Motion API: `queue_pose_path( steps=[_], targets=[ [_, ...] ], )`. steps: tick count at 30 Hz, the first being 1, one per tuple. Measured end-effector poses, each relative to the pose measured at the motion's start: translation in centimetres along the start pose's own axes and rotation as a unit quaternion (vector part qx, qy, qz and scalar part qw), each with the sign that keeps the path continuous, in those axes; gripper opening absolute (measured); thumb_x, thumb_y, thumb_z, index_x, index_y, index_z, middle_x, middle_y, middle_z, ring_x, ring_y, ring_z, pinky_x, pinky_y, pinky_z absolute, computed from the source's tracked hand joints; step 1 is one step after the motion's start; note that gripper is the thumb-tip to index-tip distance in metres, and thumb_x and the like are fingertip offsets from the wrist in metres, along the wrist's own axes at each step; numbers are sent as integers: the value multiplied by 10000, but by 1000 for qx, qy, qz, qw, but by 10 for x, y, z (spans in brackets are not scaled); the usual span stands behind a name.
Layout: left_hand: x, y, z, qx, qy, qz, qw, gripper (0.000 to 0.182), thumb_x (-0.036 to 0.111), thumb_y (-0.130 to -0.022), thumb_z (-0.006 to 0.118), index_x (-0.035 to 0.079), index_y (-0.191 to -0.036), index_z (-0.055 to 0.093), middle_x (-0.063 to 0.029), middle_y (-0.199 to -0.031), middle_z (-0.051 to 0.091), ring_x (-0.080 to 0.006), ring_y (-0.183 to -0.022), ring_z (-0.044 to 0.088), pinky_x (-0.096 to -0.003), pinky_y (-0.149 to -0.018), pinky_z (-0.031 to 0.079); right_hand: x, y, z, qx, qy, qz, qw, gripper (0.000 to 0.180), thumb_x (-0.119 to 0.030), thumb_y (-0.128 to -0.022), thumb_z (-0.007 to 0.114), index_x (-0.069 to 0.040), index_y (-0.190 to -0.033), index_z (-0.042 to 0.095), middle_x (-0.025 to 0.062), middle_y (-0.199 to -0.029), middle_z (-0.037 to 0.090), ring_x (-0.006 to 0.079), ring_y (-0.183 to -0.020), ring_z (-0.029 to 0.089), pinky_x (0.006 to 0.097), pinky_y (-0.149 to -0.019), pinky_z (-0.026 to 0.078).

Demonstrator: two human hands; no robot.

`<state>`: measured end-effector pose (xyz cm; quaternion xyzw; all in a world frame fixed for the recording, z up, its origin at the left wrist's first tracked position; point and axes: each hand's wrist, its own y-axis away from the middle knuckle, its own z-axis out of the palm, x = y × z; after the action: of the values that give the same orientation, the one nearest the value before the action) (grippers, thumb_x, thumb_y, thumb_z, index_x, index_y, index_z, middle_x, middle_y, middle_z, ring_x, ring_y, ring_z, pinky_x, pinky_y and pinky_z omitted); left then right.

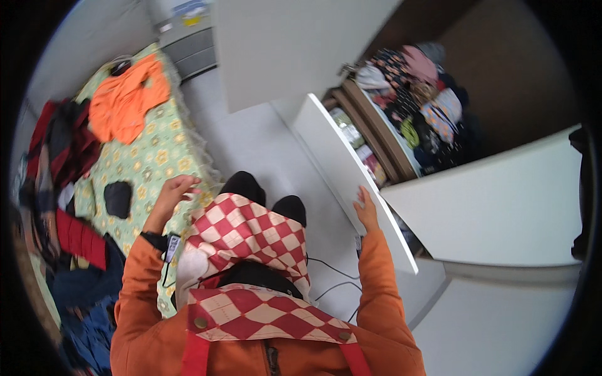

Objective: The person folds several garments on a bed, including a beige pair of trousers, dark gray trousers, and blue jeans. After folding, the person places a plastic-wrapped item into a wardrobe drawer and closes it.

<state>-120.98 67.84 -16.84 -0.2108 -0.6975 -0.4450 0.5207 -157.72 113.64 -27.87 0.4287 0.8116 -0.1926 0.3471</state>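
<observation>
My left hand (178, 191) hangs above the edge of the bed, its fingers loosely curled around nothing. My right hand (368, 210) is at the white drawer front (348, 174) of the wardrobe, fingers apart; whether it touches the panel I cannot tell. That drawer stands partly pulled out, and plastic-wrapped packages (371, 164) show inside. Above it, a heap of clothes (418, 103) fills the wardrobe compartment. On the bed an orange garment (129, 101) lies spread out, with a small dark folded bundle (117, 199) nearer to me.
Wardrobe doors (301, 47) (498, 202) stand open on both sides of the compartment. Dark red clothes (70, 141), a red quilted garment (82, 239) and blue denim (91, 333) lie along the flowered bed sheet (160, 157). Black cables (336, 284) hang over the grey floor (244, 127).
</observation>
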Motion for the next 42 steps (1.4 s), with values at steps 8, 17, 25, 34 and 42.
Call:
queue_pose_path(
  steps=[8, 17, 25, 34, 42],
  targets=[
    [7, -3, -3, -1, 1, -20, 1000, 310, 347, -948, 509, 79, -1051, 627, -35, -1110, 650, -118, -883, 638, -265, -710, 462, 4, -27, -18, 29, 133, 86, 987, 697, -86, -787, 662, -214, -1390, 336, 94, -1230, 538, 273, -1141, 509, 377, -973, 391],
    [2, 0, -6, 3, -22, -31, 999, 308, 325, -952, 501, 66, -1050, 635, 0, -1056, 654, -106, -881, 635, -267, -705, 461, 43, -47, -19, 86, 118, -23, 989, 834, -7, -687, 688, -93, -1416, 293, 160, -1241, 480, 294, -1124, 467, 405, -977, 354],
    [3, -14, -8, 0, -5, -33, 999, 298, 339, -941, 530, 80, -1036, 644, 5, -1039, 656, -94, -879, 634, -254, -690, 466, 56, -48, -16, 49, 269, 10, 962, 785, -78, -782, 649, -141, -1432, 212, 156, -1274, 458, 323, -1139, 473, 435, -963, 365],
    [-15, -51, 13, -45, -20, -89, 995, 291, 306, -948, 534, 48, -1027, 645, -16, -929, 672, -91, -804, 653, -234, -629, 482, 65, 27, -30, -337, -213, 251, 882, 335, -125, -826, 663, -50, -1140, 575, 23, -810, 643, 114, -725, 589, 255, -593, 475],
    [117, -45, 0, 61, 22, -11, 998, 414, 341, -879, 634, 42, -1153, 553, -41, -1062, 598, -123, -821, 633, -249, -663, 490, -128, 72, -82, -437, -106, 298, 842, 384, -169, -872, 620, -69, -1233, 535, 49, -954, 664, 141, -819, 621, 273, -671, 490]
  ],
)
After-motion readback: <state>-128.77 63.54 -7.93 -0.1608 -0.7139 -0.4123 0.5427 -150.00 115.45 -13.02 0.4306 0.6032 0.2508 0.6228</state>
